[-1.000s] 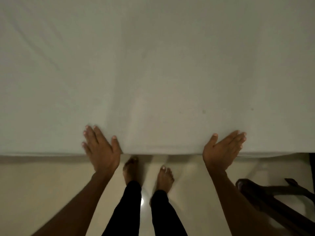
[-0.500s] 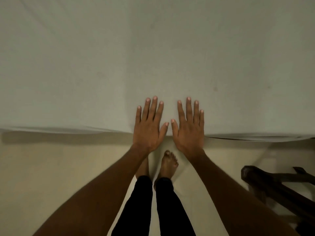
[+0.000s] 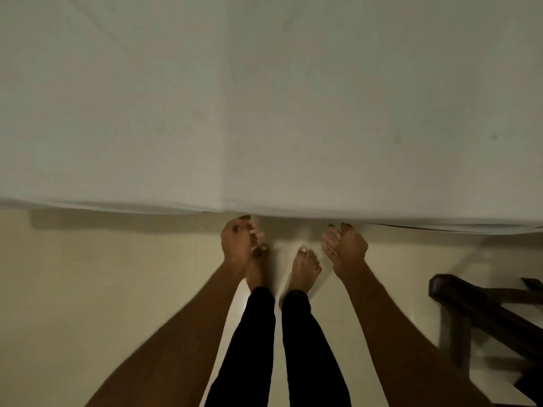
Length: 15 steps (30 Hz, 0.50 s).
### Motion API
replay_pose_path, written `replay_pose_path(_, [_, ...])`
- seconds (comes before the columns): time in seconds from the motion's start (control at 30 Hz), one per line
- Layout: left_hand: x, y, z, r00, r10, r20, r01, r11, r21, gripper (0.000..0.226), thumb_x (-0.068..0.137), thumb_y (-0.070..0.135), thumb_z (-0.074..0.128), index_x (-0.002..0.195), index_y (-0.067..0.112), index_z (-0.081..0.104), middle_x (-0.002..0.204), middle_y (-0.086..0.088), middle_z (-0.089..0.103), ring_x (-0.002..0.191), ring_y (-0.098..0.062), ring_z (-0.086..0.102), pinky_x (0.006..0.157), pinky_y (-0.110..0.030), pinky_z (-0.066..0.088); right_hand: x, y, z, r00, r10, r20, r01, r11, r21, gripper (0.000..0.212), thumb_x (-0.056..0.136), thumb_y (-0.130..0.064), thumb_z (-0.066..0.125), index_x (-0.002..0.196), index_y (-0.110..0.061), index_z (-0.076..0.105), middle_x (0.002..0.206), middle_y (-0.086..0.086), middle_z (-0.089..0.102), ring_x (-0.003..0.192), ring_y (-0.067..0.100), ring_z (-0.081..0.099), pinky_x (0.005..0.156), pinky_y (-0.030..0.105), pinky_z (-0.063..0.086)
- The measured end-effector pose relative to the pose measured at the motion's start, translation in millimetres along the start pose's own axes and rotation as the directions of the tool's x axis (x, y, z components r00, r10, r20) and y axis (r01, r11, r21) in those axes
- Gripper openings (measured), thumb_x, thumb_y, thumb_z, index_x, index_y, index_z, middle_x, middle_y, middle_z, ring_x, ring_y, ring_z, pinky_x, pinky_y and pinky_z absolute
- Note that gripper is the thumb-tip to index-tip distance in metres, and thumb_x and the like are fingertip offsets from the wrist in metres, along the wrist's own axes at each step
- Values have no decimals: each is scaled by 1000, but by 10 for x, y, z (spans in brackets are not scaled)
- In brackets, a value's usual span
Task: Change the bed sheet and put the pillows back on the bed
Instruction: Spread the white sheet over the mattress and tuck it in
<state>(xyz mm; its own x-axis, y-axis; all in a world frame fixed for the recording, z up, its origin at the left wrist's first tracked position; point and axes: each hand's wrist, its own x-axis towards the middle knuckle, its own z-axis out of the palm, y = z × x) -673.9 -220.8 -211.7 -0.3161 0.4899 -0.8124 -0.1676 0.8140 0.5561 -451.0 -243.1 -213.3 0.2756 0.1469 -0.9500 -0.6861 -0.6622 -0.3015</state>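
I see the white bed sheet (image 3: pixel 264 98) spread flat across the far half of the view, its near hem hanging just above the pale floor (image 3: pixel 117 274). Both hands sit right below that hem. The left hand (image 3: pixel 238 243) has its fingers curled up at the sheet's edge - I cannot tell whether it pinches the cloth. The right hand (image 3: pixel 348 249) is loose, palm turned left, fingers nearly straight, holding nothing. Dark wooden furniture (image 3: pixel 482 312) stands near right.
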Motion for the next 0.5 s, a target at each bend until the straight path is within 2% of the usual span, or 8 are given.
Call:
replay_pose_path(0.07, [296, 153, -50, 984, -177, -32, 166, 960, -225, 24, 104, 2, 47, 122, 2, 63, 112, -20, 73, 80, -29, 74, 66, -32, 62, 138, -92, 128, 998, 59, 17, -60, 996, 71, 30, 112, -21, 40, 134, -12, 58, 131, 6, 67, 116, 30, 68, 94, 43, 54])
replay_pose_path(0.13, [467, 260, -81, 971, -237, -27, 221, 937, -272, 25, 102, -2, 52, 123, 0, 65, 114, -19, 75, 81, -26, 76, 72, -33, 65, 223, -135, 211, 997, 67, -35, -63, 992, 105, 32, 111, -14, 42, 135, -2, 58, 121, 12, 70, 100, 28, 70, 85, 40, 58])
replay_pose_path(0.2, [543, 273, -81, 961, -276, -26, 256, 918, -302, 22, 101, -2, 55, 119, 0, 67, 114, -20, 74, 85, -28, 74, 72, -35, 65, 286, -137, 251, 995, 102, -19, -97, 979, 179, 30, 111, -15, 41, 129, 2, 58, 122, 14, 67, 90, 25, 65, 92, 38, 56])
replay_pose_path(0.27, [506, 282, -65, 952, -305, -14, 278, 886, -372, 21, 103, 5, 52, 115, 3, 68, 116, -18, 74, 95, -31, 73, 81, -40, 63, 315, -147, 288, 996, 87, -14, -81, 965, 251, 24, 109, -16, 47, 121, 0, 61, 127, 16, 65, 93, 25, 66, 85, 33, 62])
replay_pose_path(0.3, [474, 287, -44, 950, -312, 5, 286, 863, -417, 26, 103, 10, 47, 116, 6, 69, 117, -16, 72, 102, -32, 72, 90, -42, 61, 307, -151, 304, 998, 59, -34, -45, 948, 316, 28, 107, -19, 53, 125, -1, 64, 124, 14, 67, 98, 27, 68, 84, 36, 64])
replay_pose_path(0.37, [398, 320, 7, 947, -321, 12, 276, 793, -543, 37, 99, 14, 40, 120, 10, 70, 119, -14, 70, 109, -32, 69, 103, -47, 54, 270, -164, 357, 999, 14, -36, 6, 864, 504, 36, 104, -27, 55, 131, -8, 69, 120, 11, 70, 105, 29, 69, 98, 44, 60])
replay_pose_path(0.43, [409, 307, 42, 937, -350, 4, 262, 695, -670, 40, 97, 16, 39, 123, 10, 69, 121, -14, 70, 112, -34, 68, 106, -51, 53, 218, -181, 422, 1000, 7, -29, 13, 783, 622, 38, 103, -29, 48, 128, -14, 72, 119, 8, 72, 100, 29, 70, 102, 43, 57])
replay_pose_path(0.5, [430, 320, 99, 914, -406, 14, 286, 616, -734, 41, 97, 23, 44, 129, 11, 67, 127, -12, 70, 116, -32, 68, 105, -53, 52, 229, -174, 460, 1000, 10, -24, 9, 742, 670, 44, 103, -31, 44, 135, -19, 70, 116, 7, 75, 97, 30, 72, 98, 43, 58])
